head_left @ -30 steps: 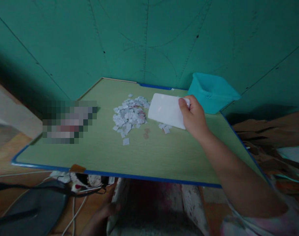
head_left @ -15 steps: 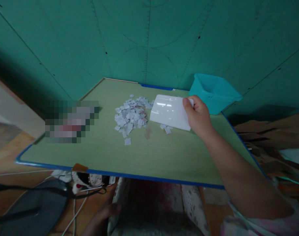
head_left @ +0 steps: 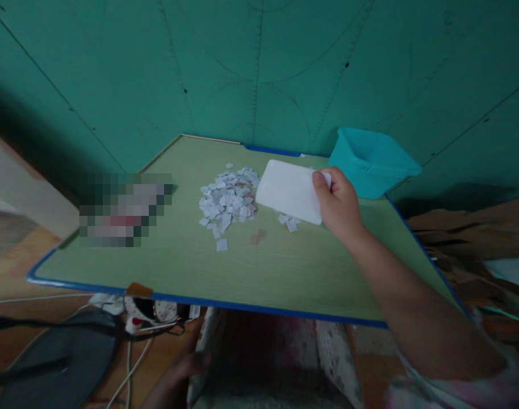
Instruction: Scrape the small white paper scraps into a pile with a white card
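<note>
My right hand [head_left: 339, 199] pinches the right edge of a glossy, round-cornered white plastic panel [head_left: 287, 190], its thumb on top. The panel is tilted above the table, just right of a heap of small white paper pieces [head_left: 227, 199]. A few loose pieces [head_left: 290, 221] lie under its lower edge, and one square piece [head_left: 221, 245] sits apart in front of the heap. Low in the shadow below the table's front edge, my left hand [head_left: 178, 369] is closed at the left rim of a speckled, open-topped container [head_left: 338, 358]; its fingers are partly hidden.
A turquoise plastic bin [head_left: 372, 162] stands at the table's back right corner. At the left of the green, blue-edged table [head_left: 178, 270] lies a pixelated item [head_left: 127, 216]. Behind rises a green wall [head_left: 225, 68]. Cables [head_left: 129, 369] and a dark round base [head_left: 58, 358] are at lower left.
My right hand has shifted slightly left with the white panel, whose tilt has changed so the bright reflections are gone. The paper heap and my left hand look the same.
</note>
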`<state>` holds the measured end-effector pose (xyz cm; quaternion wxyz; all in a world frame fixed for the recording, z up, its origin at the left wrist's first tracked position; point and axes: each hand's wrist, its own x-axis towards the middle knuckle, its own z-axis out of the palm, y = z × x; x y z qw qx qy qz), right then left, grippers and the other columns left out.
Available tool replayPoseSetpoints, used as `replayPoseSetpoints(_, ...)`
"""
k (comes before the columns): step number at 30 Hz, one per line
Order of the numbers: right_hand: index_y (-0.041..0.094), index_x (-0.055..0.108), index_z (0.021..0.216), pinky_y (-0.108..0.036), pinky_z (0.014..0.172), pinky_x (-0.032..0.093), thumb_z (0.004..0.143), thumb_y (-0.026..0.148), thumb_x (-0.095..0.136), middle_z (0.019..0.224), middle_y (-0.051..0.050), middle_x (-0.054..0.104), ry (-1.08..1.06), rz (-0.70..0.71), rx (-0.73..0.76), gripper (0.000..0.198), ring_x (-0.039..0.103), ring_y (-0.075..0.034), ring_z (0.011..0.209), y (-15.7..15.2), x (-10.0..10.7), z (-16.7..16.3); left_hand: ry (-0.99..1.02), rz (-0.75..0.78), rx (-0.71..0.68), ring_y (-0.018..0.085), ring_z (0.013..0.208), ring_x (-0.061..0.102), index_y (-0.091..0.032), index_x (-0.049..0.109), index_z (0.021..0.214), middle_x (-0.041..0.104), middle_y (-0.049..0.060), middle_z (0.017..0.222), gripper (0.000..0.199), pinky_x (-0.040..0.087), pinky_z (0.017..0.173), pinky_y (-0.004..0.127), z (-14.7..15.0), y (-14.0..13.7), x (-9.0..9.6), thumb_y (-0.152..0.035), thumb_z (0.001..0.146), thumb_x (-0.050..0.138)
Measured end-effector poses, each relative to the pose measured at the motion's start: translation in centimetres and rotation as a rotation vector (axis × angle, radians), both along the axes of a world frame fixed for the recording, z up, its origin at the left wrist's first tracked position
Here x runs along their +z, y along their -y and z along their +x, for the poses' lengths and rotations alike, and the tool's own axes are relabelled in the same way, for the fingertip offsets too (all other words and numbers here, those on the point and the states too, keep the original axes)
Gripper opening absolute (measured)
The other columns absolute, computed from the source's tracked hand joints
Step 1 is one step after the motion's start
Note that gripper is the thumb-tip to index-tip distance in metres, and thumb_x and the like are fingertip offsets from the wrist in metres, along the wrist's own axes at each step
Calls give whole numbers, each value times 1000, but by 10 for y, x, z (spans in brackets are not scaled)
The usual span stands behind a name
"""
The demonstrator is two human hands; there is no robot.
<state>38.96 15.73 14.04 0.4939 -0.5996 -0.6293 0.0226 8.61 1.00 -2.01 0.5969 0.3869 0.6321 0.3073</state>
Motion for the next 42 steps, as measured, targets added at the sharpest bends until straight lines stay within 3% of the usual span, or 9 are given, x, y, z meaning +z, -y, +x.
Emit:
replayPoseSetpoints(2,21,47,74,-25,49,29,80,44,40,59,3,44,-7,0,10,25,41,-11,54,-1,-2,-3,14,-19,-18,20,58,59,-19,63,84,69,0,68,40,49,59,31,0,0,1,-23,44,62)
replayPoseSetpoints(5,20,47,74,-25,49,30,80,44,40,59,2,43,-22,-10,17,25,41,-11,54,-3,-6,-6,51,-18,-23,25,81,60,-19,64,86,69,0,68,43,47,73,32,-2,-2,2,-22,43,61)
replayPoseSetpoints(9,20,48,73,-24,50,30,79,43,42,61,2,44,-21,-30,22,24,41,-10,56,-5,-10,-7,84,-13,-50,30,102,52,-19,62,94,67,0,59,50,46,78,36,-2,-3,1,-24,45,60)
replayPoseSetpoints(14,20,47,72,-24,49,29,79,43,41,60,3,43,-43,-34,48,25,39,-10,55,-5,-9,-9,27,37,2,28,90,58,-20,63,81,69,1,71,38,43,83,34,-1,-1,-4,-25,44,62)
replayPoseSetpoints(18,21,48,72,-24,47,28,79,44,41,58,3,42,-56,-59,66,25,39,-10,52,-4,-8,-9,44,-43,-17,24,70,61,-21,62,87,69,0,72,42,48,66,33,-3,0,-6,-23,44,61)
replayPoseSetpoints(20,21,48,72,-24,46,28,79,44,42,58,3,42,-61,-61,69,25,38,-9,52,-3,-8,-9,49,-54,-17,26,75,61,-21,62,85,68,-1,68,41,48,65,33,-5,-1,-5,-22,44,61)
replayPoseSetpoints(24,20,47,71,-24,47,29,79,44,41,58,3,42,-65,-42,63,26,39,-9,52,-2,-5,-9,6,-20,-22,33,101,52,-20,64,79,68,1,60,36,44,79,38,-5,-3,-2,-25,44,60)
replayPoseSetpoints(31,20,48,71,-22,44,27,78,45,42,56,3,43,-40,-93,124,27,39,-9,51,0,-1,-6,54,-9,6,34,101,53,-23,65,83,72,1,79,43,44,82,38,0,-4,-1,-22,40,59)
replayPoseSetpoints(42,20,49,71,-22,46,28,78,44,44,57,4,41,-64,-119,217,26,38,-8,52,3,1,-5,161,15,25,33,107,48,-26,67,75,72,-2,80,38,38,89,40,4,-6,2,-21,39,55)
